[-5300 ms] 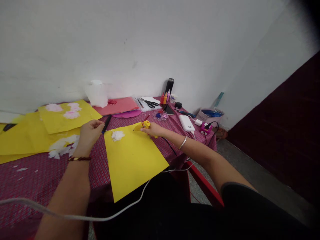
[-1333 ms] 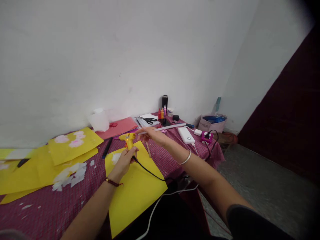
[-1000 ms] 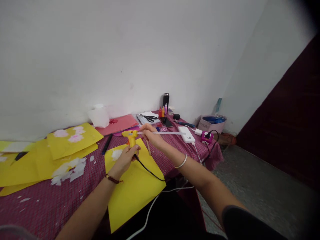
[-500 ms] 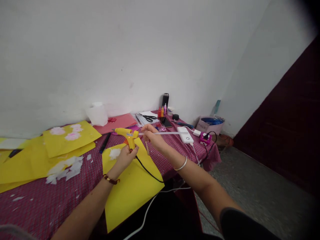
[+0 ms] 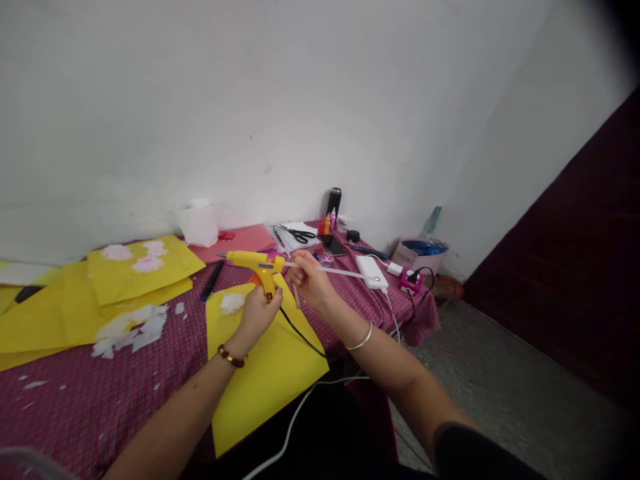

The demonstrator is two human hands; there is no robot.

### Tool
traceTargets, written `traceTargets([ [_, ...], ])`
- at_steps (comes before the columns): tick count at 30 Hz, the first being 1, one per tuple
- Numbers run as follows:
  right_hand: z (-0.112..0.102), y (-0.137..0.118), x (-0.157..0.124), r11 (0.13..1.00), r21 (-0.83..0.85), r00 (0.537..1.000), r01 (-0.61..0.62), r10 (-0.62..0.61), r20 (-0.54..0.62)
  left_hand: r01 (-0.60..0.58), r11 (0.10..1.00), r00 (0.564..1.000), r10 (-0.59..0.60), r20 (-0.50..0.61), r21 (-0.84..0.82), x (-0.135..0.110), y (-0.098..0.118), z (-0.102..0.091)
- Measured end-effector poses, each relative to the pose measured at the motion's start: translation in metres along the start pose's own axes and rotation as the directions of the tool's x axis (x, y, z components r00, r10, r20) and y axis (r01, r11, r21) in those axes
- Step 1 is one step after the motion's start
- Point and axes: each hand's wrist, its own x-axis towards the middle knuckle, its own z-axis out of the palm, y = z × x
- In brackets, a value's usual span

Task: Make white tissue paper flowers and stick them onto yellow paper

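My left hand [image 5: 261, 310] is wrapped round the handle of a yellow glue gun [image 5: 254, 261], whose nozzle points left and whose small light glows orange. A long translucent glue stick [image 5: 345, 272] reaches out to the right from the gun's back end. Close behind the gun, my right hand [image 5: 311, 277] pinches that stick between thumb and fingers. Below both hands lies a yellow sheet [image 5: 270, 373] with a white paper piece [image 5: 233, 303] near its top. The gun's black cord [image 5: 303, 332] hangs down across the sheet.
More yellow sheets [image 5: 45, 313] with pinkish-white paper shapes and torn white scraps [image 5: 133, 330] cover the left. Toward the wall are a tissue roll [image 5: 199, 223], scissors [image 5: 300, 235], paint bottles [image 5: 327, 224] and a black flask [image 5: 334, 199]. A white power bank [image 5: 369, 270] and purple socket block [image 5: 411, 281] sit at right.
The glue gun and my left hand have shifted slightly right, with the nozzle now more level. The glue stick's free end has tilted downward. My right hand keeps its pinch.
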Motion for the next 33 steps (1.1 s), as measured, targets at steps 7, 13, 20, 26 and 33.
traceTargets([
  [7,-0.005,0.004,-0.006,0.995,-0.008,0.99,0.101,-0.101,-0.095,0.006,0.999,1.0,-0.004,-0.03,0.053,0.001,-0.004,-0.004],
  [13,-0.005,0.009,-0.01,0.995,-0.056,0.992,0.084,-0.088,-0.087,0.012,0.988,0.999,-0.007,-0.032,0.155,0.0,-0.003,-0.004],
  [20,-0.01,0.003,-0.021,0.996,0.057,0.996,0.067,-0.063,-0.058,0.019,0.952,0.999,-0.004,-0.047,0.307,-0.001,0.006,-0.007],
  [26,-0.007,0.004,-0.024,0.997,-0.005,0.996,0.083,-0.083,-0.045,0.031,0.921,0.999,-0.016,-0.044,0.389,-0.003,0.004,-0.004],
  [33,-0.006,0.008,-0.022,0.987,-0.123,0.992,0.102,-0.11,-0.066,0.008,0.905,1.0,-0.019,0.023,0.425,-0.005,0.003,0.0],
])
